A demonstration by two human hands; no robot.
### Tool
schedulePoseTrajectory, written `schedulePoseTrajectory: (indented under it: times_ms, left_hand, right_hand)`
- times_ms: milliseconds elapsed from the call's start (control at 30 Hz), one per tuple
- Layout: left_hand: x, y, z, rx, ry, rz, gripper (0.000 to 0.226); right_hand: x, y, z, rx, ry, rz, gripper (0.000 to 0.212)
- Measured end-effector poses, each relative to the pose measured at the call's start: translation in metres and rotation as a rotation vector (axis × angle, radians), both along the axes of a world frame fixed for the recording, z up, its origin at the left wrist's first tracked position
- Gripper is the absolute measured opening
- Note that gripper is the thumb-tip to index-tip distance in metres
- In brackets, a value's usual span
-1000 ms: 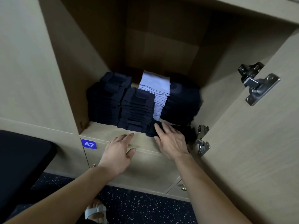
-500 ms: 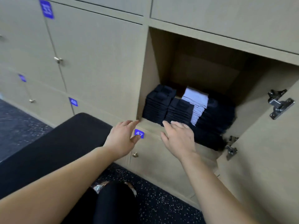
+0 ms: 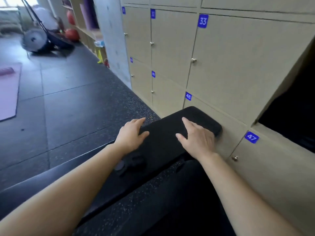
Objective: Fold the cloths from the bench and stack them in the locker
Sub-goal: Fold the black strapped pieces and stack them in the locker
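The black padded bench runs from the bottom left up to the locker wall, ending under door 48. My left hand hovers with fingers spread over the bench's left edge. Over the right part of the pad, my right hand is also spread and holds nothing. The open locker above label 47 shows only as a dark opening at the right edge; its stacks of cloths are out of sight. I cannot make out any loose cloth on the dark bench top.
Closed beige locker doors with small knobs fill the wall, among them number 33. A dark speckled floor stretches left. A pink mat lies at the far left, and gym gear with red balls stands at the back.
My view has swung left from the open locker to the bench. Both hands left the locker's shelf edge and now hang over the bench end, still holding nothing.
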State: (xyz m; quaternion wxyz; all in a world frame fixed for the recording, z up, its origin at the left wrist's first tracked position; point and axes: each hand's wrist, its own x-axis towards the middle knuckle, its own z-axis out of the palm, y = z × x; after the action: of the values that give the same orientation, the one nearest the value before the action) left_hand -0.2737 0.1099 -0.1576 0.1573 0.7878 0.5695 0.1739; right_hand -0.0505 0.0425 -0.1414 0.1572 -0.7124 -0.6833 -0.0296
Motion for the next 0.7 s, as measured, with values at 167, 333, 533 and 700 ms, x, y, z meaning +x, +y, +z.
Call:
schedulePoseTrajectory:
  times_ms: [167, 333, 533, 700]
  left_hand:
    - [-0.087, -0.01, -0.027, -0.058, 0.035, 0.162, 0.062]
    - [-0.133, -0.023, -0.07, -0.164, 0.049, 0.264, 0.062]
    - [-0.127, -0.035, -0.124, -0.297, 0.089, 0.286, 0.067]
    - [-0.101, -0.032, -0.154, -0.436, 0.12, 0.266, 0.07]
  right_hand:
    - [-0.072, 0.011, -0.023, -0.103, 0.022, 0.122, 0.063]
    - [-0.118, 0.015, -0.05, -0.256, 0.005, 0.205, 0.059]
    - [-0.148, 0.027, -0.088, -0.473, 0.012, 0.285, 0.061]
    - [-0.165, 0.042, -0.124, -0.63, -0.042, 0.395, 0.067]
